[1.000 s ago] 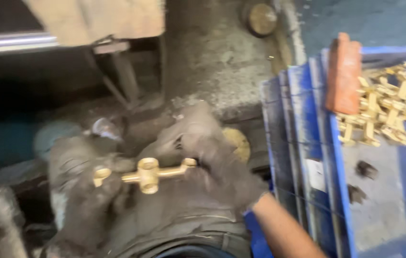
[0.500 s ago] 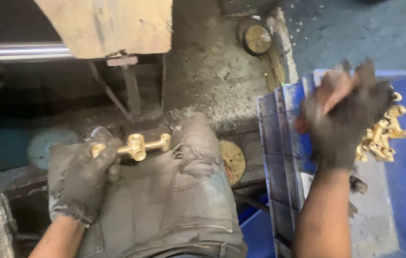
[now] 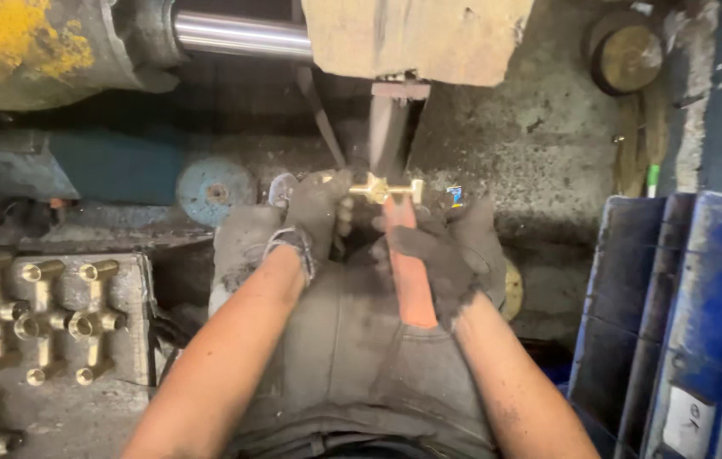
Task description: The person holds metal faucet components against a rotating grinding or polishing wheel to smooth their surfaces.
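- Grimy concrete floor (image 3: 548,144) and heavy machinery fill the background: a steel rod (image 3: 238,34) runs across the top beside a yellow-painted machine body (image 3: 29,42), and a pale block (image 3: 416,34) hangs above the hands.
- Below the block a dark narrow tool (image 3: 388,127) points down towards the work.
- The person's left hand (image 3: 314,212), in a dirty grey glove, has its fingers clamped on the left end of a brass fitting (image 3: 385,189).
- The brass fitting is cross-shaped and lies level, just under the dark tool and above the person's lap.
- The right hand (image 3: 454,255), also gloved, is closed around an orange-brown handle (image 3: 409,272) whose top reaches up to touch the fitting from below.
- Both forearms are bare and rest over a grey apron (image 3: 352,357) that covers the knees.
- To the left, on a dusty metal tabletop (image 3: 136,280), more brass fittings (image 3: 42,319) lie in rows, well apart from the hands.
- A round blue disc (image 3: 216,191) sits on the ledge left of the gloves.
- At the right stands a stack of blue crates (image 3: 684,323).
- A round brass-topped cylinder (image 3: 625,55) sits at the upper right, near the edge of the floor.
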